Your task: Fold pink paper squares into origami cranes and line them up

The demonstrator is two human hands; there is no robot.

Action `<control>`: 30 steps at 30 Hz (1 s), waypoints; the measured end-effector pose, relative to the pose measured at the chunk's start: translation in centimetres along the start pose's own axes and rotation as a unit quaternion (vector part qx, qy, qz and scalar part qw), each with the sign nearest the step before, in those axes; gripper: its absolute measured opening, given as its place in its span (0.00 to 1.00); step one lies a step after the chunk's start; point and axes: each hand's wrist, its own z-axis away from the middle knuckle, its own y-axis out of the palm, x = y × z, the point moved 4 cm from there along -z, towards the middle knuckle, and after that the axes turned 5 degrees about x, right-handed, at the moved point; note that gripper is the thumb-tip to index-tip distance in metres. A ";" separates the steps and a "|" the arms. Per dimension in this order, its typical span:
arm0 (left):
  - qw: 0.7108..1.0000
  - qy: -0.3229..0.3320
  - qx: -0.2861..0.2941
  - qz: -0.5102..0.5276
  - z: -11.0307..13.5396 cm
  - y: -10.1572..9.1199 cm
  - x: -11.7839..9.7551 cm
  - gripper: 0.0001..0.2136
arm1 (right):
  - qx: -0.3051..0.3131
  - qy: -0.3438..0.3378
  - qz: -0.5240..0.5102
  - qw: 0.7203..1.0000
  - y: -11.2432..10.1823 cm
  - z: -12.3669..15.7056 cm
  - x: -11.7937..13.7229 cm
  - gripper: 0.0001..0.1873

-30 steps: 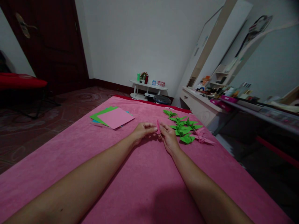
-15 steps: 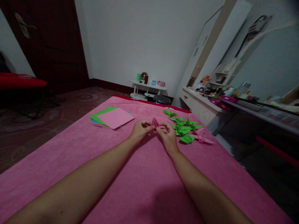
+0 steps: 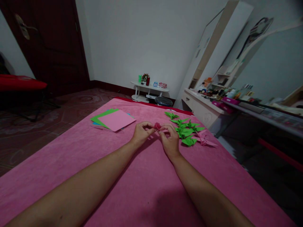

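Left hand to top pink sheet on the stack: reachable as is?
Probably yes: the pink sheet lies uncovered atop the paper stack, near the left hand, nothing visible between. That hand pinches folded pink paper and may need to release it.

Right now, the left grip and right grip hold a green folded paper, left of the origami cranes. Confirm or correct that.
The color is wrong: the head view shows the left grip and right grip holding a pink folded paper, left of the origami cranes.

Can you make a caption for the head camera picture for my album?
Left hand and right hand hold a small folded pink paper near green folded-paper cranes on pink plush cloth.
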 end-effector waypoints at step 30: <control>0.914 0.289 0.046 -0.280 1.0 0.5 -4.2 0.05 | -0.063 -0.018 -0.043 0.997 -0.8 0.0 0.1 0.03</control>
